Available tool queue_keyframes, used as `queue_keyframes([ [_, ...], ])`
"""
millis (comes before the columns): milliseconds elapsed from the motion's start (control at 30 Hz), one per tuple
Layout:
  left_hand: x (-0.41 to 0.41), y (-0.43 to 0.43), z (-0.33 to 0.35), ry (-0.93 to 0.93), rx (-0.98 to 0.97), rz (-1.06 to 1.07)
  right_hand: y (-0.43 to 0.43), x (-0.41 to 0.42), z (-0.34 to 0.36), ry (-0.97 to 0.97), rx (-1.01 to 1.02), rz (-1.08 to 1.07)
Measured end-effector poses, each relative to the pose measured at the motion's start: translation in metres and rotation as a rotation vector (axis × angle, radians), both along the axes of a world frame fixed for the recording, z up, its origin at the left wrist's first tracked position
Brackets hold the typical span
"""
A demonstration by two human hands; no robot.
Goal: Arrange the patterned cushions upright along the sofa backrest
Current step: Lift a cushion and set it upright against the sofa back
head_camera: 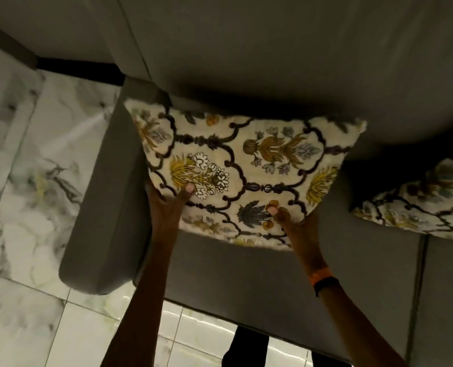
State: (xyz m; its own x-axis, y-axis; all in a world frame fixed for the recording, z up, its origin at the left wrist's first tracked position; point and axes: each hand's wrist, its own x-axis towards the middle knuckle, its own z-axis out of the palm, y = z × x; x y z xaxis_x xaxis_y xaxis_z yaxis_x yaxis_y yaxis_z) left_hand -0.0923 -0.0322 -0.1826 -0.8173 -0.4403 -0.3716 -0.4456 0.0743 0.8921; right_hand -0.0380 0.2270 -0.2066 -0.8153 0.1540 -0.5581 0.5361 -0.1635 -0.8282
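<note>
A cream cushion point(236, 160) with a dark lattice and yellow, blue and white flowers leans against the grey sofa backrest point(273, 62) at the sofa's left end. My left hand point(167, 207) grips its lower left edge, thumb on the front. My right hand point(296, 223) grips the lower right edge, thumb pressed into the fabric. A second cushion point(426, 205) of the same pattern sits to the right, partly cut off by the frame edge and in shadow.
The grey sofa armrest point(106, 202) runs along the cushion's left side. The seat point(259, 276) lies below the cushion, with a seam at the right. White marble-look floor tiles point(34, 181) surround the sofa. I wear a dark band with an orange strap point(324, 280) on my right wrist.
</note>
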Motion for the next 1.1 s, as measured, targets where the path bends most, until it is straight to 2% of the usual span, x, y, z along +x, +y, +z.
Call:
queue_keyframes([
  [33, -0.015, -0.007, 0.004, 0.062, -0.032, -0.040, -0.002, -0.016, 0.005, 0.004, 0.025, 0.050],
  [100, -0.047, -0.017, 0.006, 0.072, -0.102, -0.147, -0.008, -0.049, 0.008, 0.055, 0.119, 0.151],
  [200, -0.081, -0.031, -0.022, -0.034, -0.041, -0.307, -0.022, -0.087, -0.002, 0.181, 0.175, 0.241],
  [300, -0.090, -0.038, -0.049, -0.178, 0.020, -0.325, -0.036, -0.103, -0.004, 0.274, 0.107, 0.186],
  [433, -0.074, -0.009, -0.040, 0.015, -0.046, -0.187, -0.036, -0.099, -0.015, 0.168, 0.145, 0.121],
  [500, -0.058, 0.007, -0.040, 0.032, -0.022, -0.184, -0.031, -0.094, -0.019, 0.163, 0.203, 0.135],
  [600, -0.021, 0.040, -0.044, -0.129, -0.026, -0.197, -0.011, -0.075, -0.029, 0.077, 0.319, 0.163],
  [667, 0.004, 0.071, -0.052, -0.284, -0.173, -0.294, 0.009, -0.053, -0.018, -0.021, 0.383, 0.183],
  [733, 0.028, 0.114, -0.054, -0.398, -0.378, -0.515, 0.047, -0.024, -0.024, -0.104, 0.407, 0.176],
  [800, 0.048, 0.161, -0.058, -0.356, -0.465, -0.752, 0.098, 0.010, -0.032, -0.173, 0.433, 0.125],
  [900, 0.063, 0.236, -0.057, -0.229, -0.405, -0.929, 0.182, 0.055, -0.029, -0.234, 0.487, -0.027],
  [1100, 0.035, 0.387, -0.030, -0.060, -0.004, -0.820, 0.384, 0.100, -0.001, -0.138, 0.639, -0.636],
])
